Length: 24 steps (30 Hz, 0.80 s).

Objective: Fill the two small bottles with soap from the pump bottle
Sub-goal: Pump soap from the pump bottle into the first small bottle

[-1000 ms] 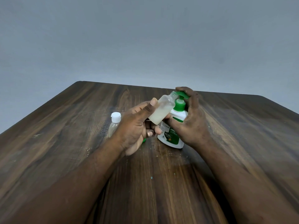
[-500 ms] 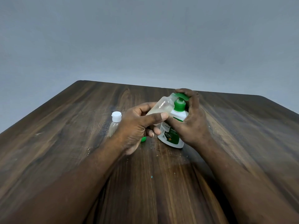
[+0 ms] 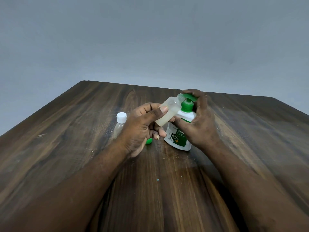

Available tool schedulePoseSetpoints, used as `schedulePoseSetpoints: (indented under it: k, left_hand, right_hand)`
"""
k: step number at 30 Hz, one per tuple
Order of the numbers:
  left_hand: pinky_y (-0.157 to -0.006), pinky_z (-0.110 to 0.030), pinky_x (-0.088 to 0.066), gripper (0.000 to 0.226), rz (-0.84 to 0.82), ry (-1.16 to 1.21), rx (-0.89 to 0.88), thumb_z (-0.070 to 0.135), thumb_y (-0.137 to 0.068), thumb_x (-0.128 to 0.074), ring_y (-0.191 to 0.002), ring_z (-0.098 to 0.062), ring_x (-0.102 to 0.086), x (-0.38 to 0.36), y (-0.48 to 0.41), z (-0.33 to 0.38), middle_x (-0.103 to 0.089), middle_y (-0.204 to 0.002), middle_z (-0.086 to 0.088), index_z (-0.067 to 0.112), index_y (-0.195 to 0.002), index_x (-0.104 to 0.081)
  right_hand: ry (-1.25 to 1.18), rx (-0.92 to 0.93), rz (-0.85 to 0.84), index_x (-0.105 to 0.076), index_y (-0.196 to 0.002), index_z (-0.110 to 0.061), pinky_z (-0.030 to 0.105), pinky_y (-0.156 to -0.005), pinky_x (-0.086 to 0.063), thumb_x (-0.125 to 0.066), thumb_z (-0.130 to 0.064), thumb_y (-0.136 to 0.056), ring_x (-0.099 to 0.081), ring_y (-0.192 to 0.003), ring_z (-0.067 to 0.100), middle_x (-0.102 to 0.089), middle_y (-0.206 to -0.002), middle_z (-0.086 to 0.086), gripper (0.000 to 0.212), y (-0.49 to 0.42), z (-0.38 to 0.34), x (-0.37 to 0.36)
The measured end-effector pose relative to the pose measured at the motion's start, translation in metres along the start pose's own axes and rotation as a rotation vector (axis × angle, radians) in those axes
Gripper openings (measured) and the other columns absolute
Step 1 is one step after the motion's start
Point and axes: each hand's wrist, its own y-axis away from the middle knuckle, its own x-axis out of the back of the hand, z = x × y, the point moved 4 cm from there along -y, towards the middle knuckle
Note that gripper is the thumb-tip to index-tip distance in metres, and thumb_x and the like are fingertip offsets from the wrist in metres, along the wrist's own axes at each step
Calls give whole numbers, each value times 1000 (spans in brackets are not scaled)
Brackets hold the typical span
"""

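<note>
My left hand (image 3: pixel 142 128) grips an uncapped small translucent bottle (image 3: pixel 170 111), tilted with its mouth under the green nozzle of the pump bottle (image 3: pixel 179 131). Whitish soap fills the lower part of that small bottle. My right hand (image 3: pixel 200 121) wraps the white pump bottle, with fingers lying over its green pump head (image 3: pixel 189 97). A second small bottle (image 3: pixel 119 124) with a white cap stands on the table to the left, partly hidden by my left hand.
A small green cap (image 3: pixel 148 141) lies on the dark wooden table (image 3: pixel 66 131) under my left hand. The table's far edge runs just behind the bottles, with a plain grey wall beyond it.
The pump head has gone down and come back up under my right fingers. The tilted small bottle dipped and rose with it, and my left thumb shifted along its side.
</note>
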Motion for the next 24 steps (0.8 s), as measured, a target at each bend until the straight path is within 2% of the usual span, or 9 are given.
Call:
schedulePoseSetpoints:
  k: [2,6,9,12,15,17,21,24]
  left_hand:
    - [-39,-18,-44,47,-6,2,-1,33,-86,-70,-47,-15,-61,0,0,0,-77,-101,-22,-1,-118,-65]
    - [-41,-19,-45,50,-18,17,2,34,-86,-69,-50,-16,-62,-2,-1,1,-78,-100,-21,-3,-119,-65]
    - [-42,-19,-45,50,-18,12,-4,35,-88,-69,-51,-16,-62,-2,-2,0,-78,-101,-21,-4,-120,-65]
    - [-42,-18,-43,51,-12,-1,-7,35,-88,-69,-50,-16,-61,0,-2,-1,-77,-103,-22,-3,-122,-65]
    - [-40,-18,-42,51,4,-12,-10,36,-88,-72,-50,-15,-61,2,-3,-3,-75,-105,-26,-2,-122,-66]
    - [-40,-18,-43,50,15,-4,-15,36,-87,-77,-50,-16,-62,3,-3,-3,-74,-105,-29,0,-121,-67]
    - [-41,-18,-45,49,23,9,-13,35,-85,-75,-51,-16,-62,1,-3,-2,-72,-92,-18,1,-120,-68]
    - [-41,-19,-46,47,24,24,-16,33,-84,-72,-51,-17,-63,-1,-2,-1,-71,-89,-18,0,-118,-68]
  right_hand:
    - [-3,-2,-3,-45,-135,-34,18,-87,-54,-86,-49,-77,-68,-106,1,-63,-117,-25,73,1,1,0]
    - [9,5,-19,-43,-143,-29,24,-85,-57,-93,-33,-80,-70,-106,7,-66,-122,-14,81,1,1,0]
    - [-6,3,-25,-43,-144,-27,22,-83,-57,-92,-34,-80,-70,-104,5,-64,-119,-20,82,1,1,1]
    - [-28,-13,-21,-46,-141,-21,26,-81,-58,-93,-34,-79,-70,-102,6,-65,-115,-23,79,1,5,0]
    - [-17,-19,-10,-48,-136,-25,18,-83,-56,-90,-38,-76,-68,-102,-1,-65,-114,-26,75,1,4,0]
    - [-24,-23,-15,-48,-138,-25,22,-85,-57,-92,-37,-78,-69,-104,2,-65,-117,-23,76,1,3,0]
    - [-30,-17,-31,-44,-144,-31,35,-89,-60,-92,-26,-81,-70,-109,9,-63,-123,-22,79,2,1,1]
    - [-35,-31,-40,-42,-141,-36,27,-87,-59,-92,-23,-80,-70,-108,5,-62,-120,-30,80,1,0,0]
